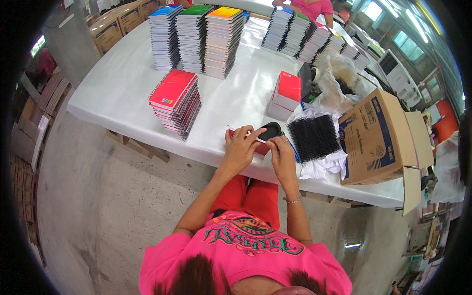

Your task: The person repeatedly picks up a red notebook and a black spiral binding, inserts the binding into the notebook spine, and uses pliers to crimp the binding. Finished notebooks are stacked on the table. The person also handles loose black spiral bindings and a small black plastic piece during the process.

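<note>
At the front edge of the table, a red-covered notebook (261, 148) is held on edge between my two hands, mostly hidden by my fingers. My left hand (241, 147) is closed on its left part. The fingers of my right hand (282, 153) are bent and pinch at its right end; what exactly lies between the fingertips is hard to see. Just beyond my fingers is a black rounded object (271, 131), its kind unclear. To the right, a bundle of black spiral binding coils (313, 138) rests on white cloth (322, 166).
A stack of spiral-bound red notebooks (174, 101) stands left, a smaller red-topped stack (286, 93) right. Tall stacks with blue, green (191, 39) and yellow covers stand farther back. An open cardboard box (376, 137) sits at the right edge. Across the table is another person (317, 7).
</note>
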Available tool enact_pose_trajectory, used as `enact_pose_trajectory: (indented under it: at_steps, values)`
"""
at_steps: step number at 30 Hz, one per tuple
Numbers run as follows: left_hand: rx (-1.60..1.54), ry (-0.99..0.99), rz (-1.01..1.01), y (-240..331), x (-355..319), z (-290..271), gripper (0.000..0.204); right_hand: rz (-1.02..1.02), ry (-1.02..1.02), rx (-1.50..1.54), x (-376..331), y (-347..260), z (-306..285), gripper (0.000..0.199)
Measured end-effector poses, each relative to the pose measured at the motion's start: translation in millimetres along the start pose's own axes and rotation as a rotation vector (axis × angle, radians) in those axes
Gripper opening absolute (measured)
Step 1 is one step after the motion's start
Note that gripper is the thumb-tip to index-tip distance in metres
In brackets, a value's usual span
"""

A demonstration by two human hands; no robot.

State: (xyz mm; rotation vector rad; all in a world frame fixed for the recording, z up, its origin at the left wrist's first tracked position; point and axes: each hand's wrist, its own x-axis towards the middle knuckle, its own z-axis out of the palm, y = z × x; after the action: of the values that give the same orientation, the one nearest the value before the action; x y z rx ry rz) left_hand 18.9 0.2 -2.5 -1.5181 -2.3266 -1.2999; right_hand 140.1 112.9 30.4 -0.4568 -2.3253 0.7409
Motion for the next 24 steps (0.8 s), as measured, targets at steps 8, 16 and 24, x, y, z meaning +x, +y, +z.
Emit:
enact_pose_trajectory:
  at_steps: [8, 16, 24]
  values:
    - [-0.156, 0.213, -0.047, -5.6, -4.0, -7.0, 0.043, 0.011, 0.040, 0.034, 4.2, -5.9, 0.9, 0.016]
    - [-0.279, 0.220, -0.145, -19.2, -3.3, -3.5, 0.045, -0.064, 0.059, -0.084, 2.3, 4.4, 9.1, 0.014]
    - [-0.339, 0.131, -0.125, -30.4, -4.4, -3.5, 0.046, -0.001, 0.028, -0.077, 0.8, -0.5, 8.8, 0.023]
